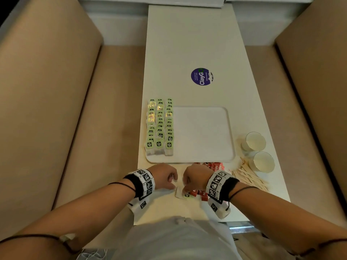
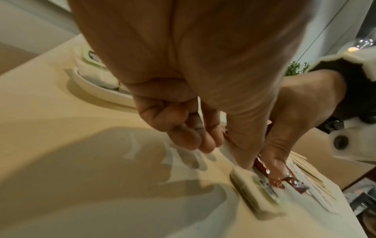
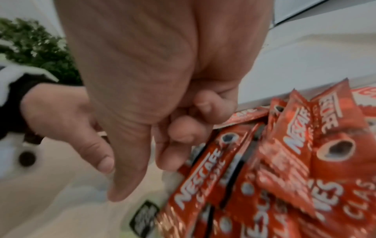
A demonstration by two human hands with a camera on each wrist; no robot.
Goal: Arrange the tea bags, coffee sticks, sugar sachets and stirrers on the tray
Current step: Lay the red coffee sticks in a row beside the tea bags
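Tea bags: three neat overlapping columns on the tray's 9 o'clock side, green-and-black tags facing up, white pouches beneath.
Tray: white, rounded corners, a low rim; everything from the middle to 3 o'clock lies bare.
Left hand: at the tray's 6 o'clock, just off the rim, fingers curled down to the table; thumb and fingertips look to be working at the loose tea bag, but whether they actually pinch it I cannot tell.
Loose tea bag: flat on the table between both hands, white pouch with its tag end toward the coffee sticks.
Handling: judged feather-light, soft and crushable; best pinched at the pouch edge or paper tag, then slid rather than squeezed.
Right hand: fingers folded into the palm, thumb pointing down at the tea bag; any grip is hidden.
Coffee sticks: glossy red foil in a heap at the right hand's 3 o'clock, probably slippery, stiffer than the tea bags.
Stirrers: pale wooden bundle further toward 3 o'clock, off the tray.
Cups: two, beside the tray's right rim.
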